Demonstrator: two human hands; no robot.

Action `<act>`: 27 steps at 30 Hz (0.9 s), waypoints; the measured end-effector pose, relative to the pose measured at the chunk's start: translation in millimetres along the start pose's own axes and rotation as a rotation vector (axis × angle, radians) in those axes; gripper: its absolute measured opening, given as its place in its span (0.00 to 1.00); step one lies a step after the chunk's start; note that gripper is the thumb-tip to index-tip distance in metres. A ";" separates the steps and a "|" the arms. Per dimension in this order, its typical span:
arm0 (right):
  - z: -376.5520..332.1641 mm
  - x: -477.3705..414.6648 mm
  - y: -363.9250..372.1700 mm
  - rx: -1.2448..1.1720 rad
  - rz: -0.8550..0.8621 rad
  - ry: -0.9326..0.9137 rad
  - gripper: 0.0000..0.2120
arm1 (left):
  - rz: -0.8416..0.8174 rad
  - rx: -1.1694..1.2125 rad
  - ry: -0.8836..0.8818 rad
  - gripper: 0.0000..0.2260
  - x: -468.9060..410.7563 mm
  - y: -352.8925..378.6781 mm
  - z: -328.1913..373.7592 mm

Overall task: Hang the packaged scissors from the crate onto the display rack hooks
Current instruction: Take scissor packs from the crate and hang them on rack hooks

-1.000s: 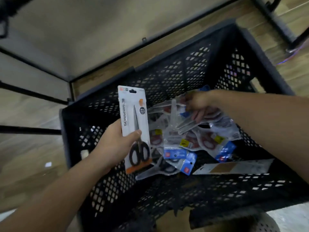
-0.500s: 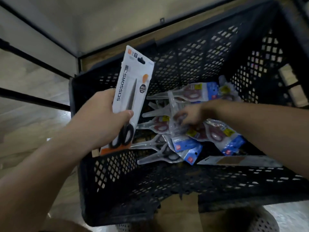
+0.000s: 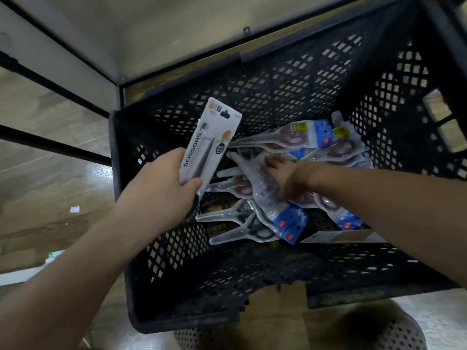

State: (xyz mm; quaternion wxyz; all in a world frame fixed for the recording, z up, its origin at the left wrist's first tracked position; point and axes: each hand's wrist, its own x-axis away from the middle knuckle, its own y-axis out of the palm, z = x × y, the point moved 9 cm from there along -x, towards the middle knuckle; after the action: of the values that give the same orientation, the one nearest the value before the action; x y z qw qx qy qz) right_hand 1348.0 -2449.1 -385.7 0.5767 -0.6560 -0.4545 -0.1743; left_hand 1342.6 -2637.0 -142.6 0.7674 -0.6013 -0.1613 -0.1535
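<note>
wood-look floor [image 3: 38, 178] on the left, pale panel [image 3: 156, 34] up top, black rack bars [image 3: 50, 145] crossing in between. small white scrap [image 3: 75, 209] lies on the floor.

black perforated crate [image 3: 252, 279] fills the centre of the head view, open side up, seen from above.

left hand [image 3: 161, 195] holds a carded scissors pack [image 3: 211, 142] over the crate's left side, above the rim. thumb is across the card front, fingers wrapped behind the lower end. pack is tilted, hang-hole end up and to the right, "scissors" print readable. its bottom end is hidden by the hand.

right hand [image 3: 279, 174] is down inside the crate, on top of the pile of blister-packed scissors [image 3: 290, 219]. it lies over a long clear pack [image 3: 255, 179] that runs diagonally across the pile. fingers are motion-blurred, so i cannot tell if they pinch it or just rest on it.

pile sits on the crate floor towards the back and right: clear shells, red-handled scissors, blue header cards, yellow labels. one red-handled pack [image 3: 293, 138] lies along the far edge of the pile. flat white-and-brown card [image 3: 348, 236] lies alone, just in front of the pile, partly under the right forearm.

perforated round object [image 3: 384, 332] shows under the crate's near edge, out of focus.
</note>
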 end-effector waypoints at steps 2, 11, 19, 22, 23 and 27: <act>-10.8 4.0 10.4 0.029 -0.074 -0.005 0.49 | -0.010 -0.028 0.016 0.12 2.1 3.9 -0.6; -38.4 9.0 15.7 -0.365 -0.177 -0.099 0.25 | -0.011 -0.003 0.014 0.13 -3.8 6.9 5.9; 10.1 1.9 -11.1 -0.381 0.050 0.024 0.15 | -0.023 0.011 0.045 0.17 -8.7 14.4 8.0; 36.1 5.6 -32.7 -0.368 0.205 0.090 0.10 | -0.024 0.001 0.063 0.16 -9.3 17.6 11.1; 39.3 5.5 -31.5 -0.417 0.186 0.102 0.10 | -0.030 0.002 0.062 0.16 -9.9 19.0 11.3; 6.0 8.7 9.4 -0.644 -0.161 0.120 0.23 | -0.051 -0.009 0.052 0.17 -13.9 21.1 12.6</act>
State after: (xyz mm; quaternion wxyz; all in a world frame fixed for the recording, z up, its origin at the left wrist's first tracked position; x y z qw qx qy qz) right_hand 1358.3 -2439.5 -386.4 0.3498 -0.7551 -0.3919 -0.3923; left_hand 1338.4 -2619.3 -164.2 0.7645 -0.5962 -0.1559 -0.1893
